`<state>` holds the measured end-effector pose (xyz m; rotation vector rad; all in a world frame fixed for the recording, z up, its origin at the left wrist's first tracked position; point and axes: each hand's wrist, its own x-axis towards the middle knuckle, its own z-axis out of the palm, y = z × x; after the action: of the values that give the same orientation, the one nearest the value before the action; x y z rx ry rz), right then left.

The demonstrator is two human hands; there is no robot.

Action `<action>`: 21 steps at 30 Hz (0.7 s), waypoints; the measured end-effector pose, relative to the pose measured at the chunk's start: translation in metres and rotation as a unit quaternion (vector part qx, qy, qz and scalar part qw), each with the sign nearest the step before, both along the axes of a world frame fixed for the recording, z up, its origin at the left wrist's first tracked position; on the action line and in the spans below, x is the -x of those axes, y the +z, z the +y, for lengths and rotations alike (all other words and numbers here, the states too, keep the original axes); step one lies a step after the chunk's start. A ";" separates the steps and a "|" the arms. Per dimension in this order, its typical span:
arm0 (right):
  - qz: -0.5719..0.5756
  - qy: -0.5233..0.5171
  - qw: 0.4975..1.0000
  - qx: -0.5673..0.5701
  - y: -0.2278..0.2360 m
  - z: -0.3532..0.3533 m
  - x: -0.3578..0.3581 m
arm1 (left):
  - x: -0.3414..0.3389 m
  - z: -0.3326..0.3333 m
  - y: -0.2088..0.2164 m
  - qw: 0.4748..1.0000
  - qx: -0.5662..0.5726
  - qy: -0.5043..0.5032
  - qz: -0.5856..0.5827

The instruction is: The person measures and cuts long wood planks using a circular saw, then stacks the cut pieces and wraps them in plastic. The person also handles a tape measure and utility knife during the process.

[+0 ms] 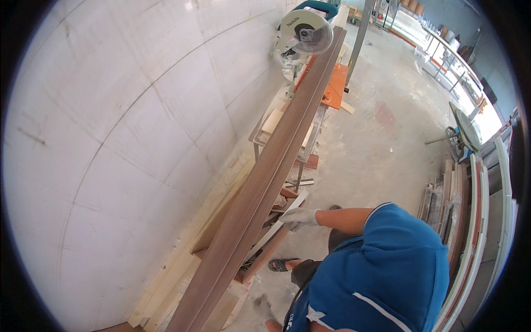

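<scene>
My right hand (299, 217), in a pale glove, reaches left over the edge of a reddish-brown trough (267, 258). Its fingers look closed on a long thin white strip (270, 239), which slants across the trough above several loose offcuts. Low in the picture is my left hand (262, 305), gloved and smeared by motion, so its fingers do not show clearly. Just beyond both hands, a long brown grooved board (259, 187) runs from the lower edge up to the saw. Neither hand is seen touching that board.
A mitre saw (304, 32) with a round guard stands at the far end, beside an orange plate (335, 87). Under the board is a metal-legged bench (311, 145). A pale panelled wall (133, 138) borders the left; stacked long boards (446, 196) and a wheeled frame (458, 138) stand right.
</scene>
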<state>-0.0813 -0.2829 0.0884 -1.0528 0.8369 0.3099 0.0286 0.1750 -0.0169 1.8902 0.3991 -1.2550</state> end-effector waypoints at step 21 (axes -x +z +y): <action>0.033 -0.590 0.789 0.169 0.017 -0.551 0.550 | 0.276 -0.876 0.164 0.772 0.289 -0.521 -0.219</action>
<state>-0.6311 -0.8342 0.1057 -0.6522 1.4866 -0.9092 -0.2477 -0.7009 0.1472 1.7276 -1.3273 -1.2654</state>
